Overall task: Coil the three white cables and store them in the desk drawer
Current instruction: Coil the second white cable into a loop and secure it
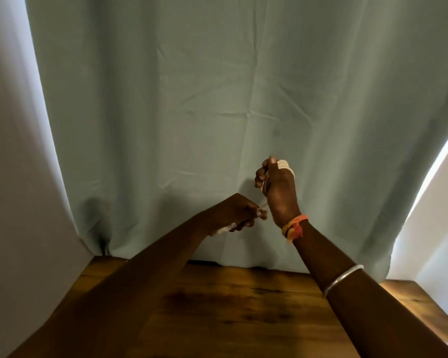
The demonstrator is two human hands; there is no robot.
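Cable (pixel 284 165) is mostly hidden: only a few white turns show above the knuckles of the right hand (pixel 278 192), & a small bit at its left side btw. the curled fingers. How many turns there are, I cannot tell. One thin strand goes down-left from this hand to the left hand (pixel 233 214); it is blurred & hard to follow. Right hand is raised w/ its back toward the camera, fingers clenched around the coiled turns. Left hand is lower & just left of it, near but apart, w/ fingers curled & fingertips pinching the strand. A pale piece (pixel 223 230) sticks out under its palm, too blurred to say if it is a plug or more of the cable. Both hands are in the air, above the far part of the wooden desk (pixel 230 293) & in front of the green curtain (pixel 217 99); the cable does not lie on the desk. Desk is cut off at the bottom & right edges of the view, and both forearms cover much of its near part. Right wrist has an orange thread band (pixel 294 227), w/ a silver bangle (pixel 343 279) further down the forearm. Pale wall (pixel 8 151) is at left.
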